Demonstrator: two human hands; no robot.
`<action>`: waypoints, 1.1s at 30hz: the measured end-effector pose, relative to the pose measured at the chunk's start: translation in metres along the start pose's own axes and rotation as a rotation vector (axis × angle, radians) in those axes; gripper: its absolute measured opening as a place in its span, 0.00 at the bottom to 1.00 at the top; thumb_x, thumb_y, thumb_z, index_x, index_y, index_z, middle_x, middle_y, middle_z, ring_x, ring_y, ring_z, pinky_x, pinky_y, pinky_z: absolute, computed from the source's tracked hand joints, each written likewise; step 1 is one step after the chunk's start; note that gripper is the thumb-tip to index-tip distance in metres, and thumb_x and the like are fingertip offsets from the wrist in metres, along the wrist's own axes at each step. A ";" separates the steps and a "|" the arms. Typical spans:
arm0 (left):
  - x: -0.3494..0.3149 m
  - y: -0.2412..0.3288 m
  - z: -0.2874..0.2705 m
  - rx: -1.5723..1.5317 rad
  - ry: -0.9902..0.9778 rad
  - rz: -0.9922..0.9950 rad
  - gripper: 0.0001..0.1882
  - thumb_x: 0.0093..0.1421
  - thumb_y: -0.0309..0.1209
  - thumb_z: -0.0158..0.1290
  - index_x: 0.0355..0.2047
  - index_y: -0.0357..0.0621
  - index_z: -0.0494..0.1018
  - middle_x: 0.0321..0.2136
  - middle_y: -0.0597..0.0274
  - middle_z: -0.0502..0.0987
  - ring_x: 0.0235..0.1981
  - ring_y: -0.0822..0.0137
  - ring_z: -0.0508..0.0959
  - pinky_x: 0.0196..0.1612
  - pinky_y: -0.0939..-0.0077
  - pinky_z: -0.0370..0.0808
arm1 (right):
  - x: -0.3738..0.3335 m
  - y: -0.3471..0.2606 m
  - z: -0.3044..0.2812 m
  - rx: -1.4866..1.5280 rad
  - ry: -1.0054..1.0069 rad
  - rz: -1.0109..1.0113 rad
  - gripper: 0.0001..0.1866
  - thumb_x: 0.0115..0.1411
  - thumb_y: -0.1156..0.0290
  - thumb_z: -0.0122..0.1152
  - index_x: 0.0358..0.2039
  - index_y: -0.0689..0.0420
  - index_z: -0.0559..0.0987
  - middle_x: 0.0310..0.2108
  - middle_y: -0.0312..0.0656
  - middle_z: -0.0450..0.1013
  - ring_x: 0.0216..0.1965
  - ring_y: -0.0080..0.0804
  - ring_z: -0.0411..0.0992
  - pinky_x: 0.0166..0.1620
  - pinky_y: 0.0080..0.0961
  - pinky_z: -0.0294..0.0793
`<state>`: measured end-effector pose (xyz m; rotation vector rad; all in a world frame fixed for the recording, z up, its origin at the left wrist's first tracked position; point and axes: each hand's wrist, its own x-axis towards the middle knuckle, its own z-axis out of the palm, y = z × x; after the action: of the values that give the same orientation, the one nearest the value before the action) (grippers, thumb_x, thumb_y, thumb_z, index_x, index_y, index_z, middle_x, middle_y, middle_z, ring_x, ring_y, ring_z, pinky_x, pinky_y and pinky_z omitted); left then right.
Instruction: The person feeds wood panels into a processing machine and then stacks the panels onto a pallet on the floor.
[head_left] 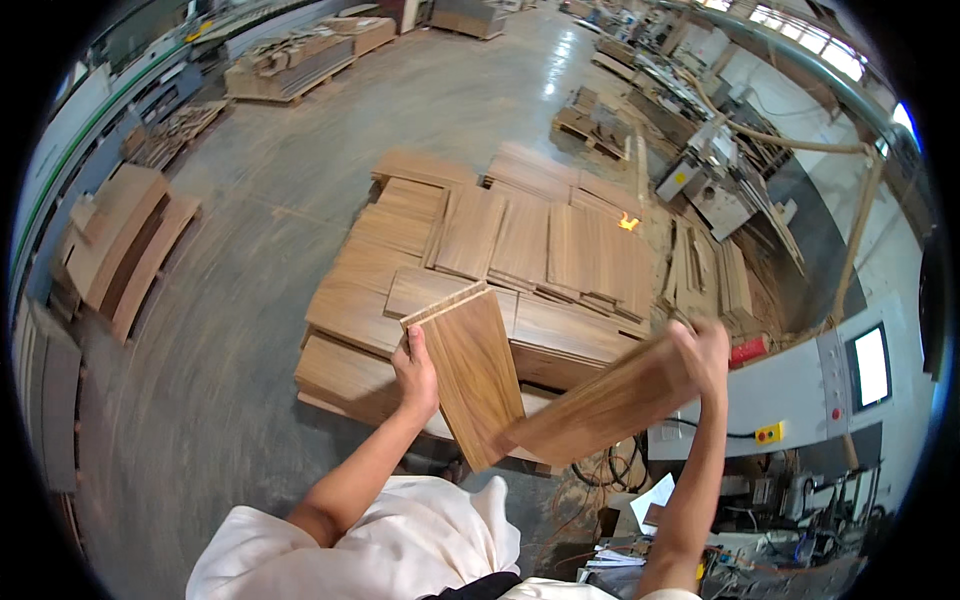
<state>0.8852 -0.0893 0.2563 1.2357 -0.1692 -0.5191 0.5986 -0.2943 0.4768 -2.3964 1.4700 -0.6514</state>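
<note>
My left hand (416, 378) grips a wood-grain board (465, 365) by its left edge and holds it tilted upright in front of me. Its top edge shows a layered line, so it may be more than one board; I cannot tell. A second brown board (610, 400) slants up to the right, its upper end grasped by my right hand (704, 356). This board and hand are slightly blurred. The lower ends of both boards meet or overlap near the middle. Behind them lies a wide, low pile of similar boards (380, 260), stacked in several uneven groups.
At the right stands a grey machine cabinet with a lit screen (872, 367) and a yellow switch box (768, 433). Hoses and cables (612, 468) lie near its base. Curved panels (115, 235) stand at the left, and a loaded pallet (290, 68) sits farther back.
</note>
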 end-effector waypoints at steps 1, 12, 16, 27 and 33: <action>-0.002 -0.007 0.007 -0.056 0.006 -0.079 0.33 0.72 0.56 0.42 0.52 0.32 0.72 0.45 0.56 0.77 0.47 0.66 0.75 0.53 0.71 0.71 | 0.013 -0.036 -0.009 -0.175 -0.039 -0.168 0.33 0.51 0.41 0.69 0.20 0.65 0.73 0.14 0.50 0.63 0.18 0.39 0.64 0.27 0.38 0.66; -0.046 -0.027 0.032 -0.406 -0.027 -0.526 0.39 0.65 0.64 0.46 0.58 0.39 0.68 0.51 0.59 0.75 0.52 0.61 0.76 0.54 0.61 0.75 | 0.045 -0.175 0.139 -0.284 -0.699 -0.803 0.45 0.46 0.22 0.59 0.24 0.62 0.83 0.23 0.55 0.77 0.30 0.55 0.79 0.36 0.45 0.78; -0.045 -0.021 0.023 -0.386 -0.079 -0.521 0.40 0.66 0.65 0.43 0.60 0.40 0.65 0.51 0.59 0.75 0.51 0.61 0.77 0.51 0.62 0.77 | 0.036 -0.189 0.188 -0.282 -0.807 -0.809 0.47 0.46 0.20 0.56 0.26 0.63 0.85 0.28 0.59 0.79 0.35 0.56 0.79 0.40 0.46 0.79; -0.042 -0.050 0.008 -0.551 -0.170 -0.801 0.40 0.67 0.69 0.26 0.66 0.57 0.62 0.61 0.59 0.70 0.60 0.54 0.72 0.62 0.50 0.72 | 0.002 -0.149 0.227 -0.294 -0.627 -0.806 0.41 0.50 0.31 0.62 0.49 0.56 0.80 0.54 0.54 0.72 0.60 0.53 0.68 0.59 0.55 0.65; -0.014 -0.054 -0.010 -0.605 -0.216 -0.738 0.43 0.67 0.70 0.24 0.66 0.54 0.64 0.60 0.59 0.71 0.59 0.56 0.74 0.60 0.53 0.73 | -0.083 -0.049 0.122 -0.209 -0.019 -0.136 0.42 0.49 0.45 0.74 0.60 0.55 0.73 0.64 0.58 0.63 0.64 0.57 0.62 0.64 0.52 0.60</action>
<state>0.8610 -0.0867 0.2045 0.6116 0.2663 -1.2418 0.6649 -0.1997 0.3729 -2.6720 1.4405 -0.5251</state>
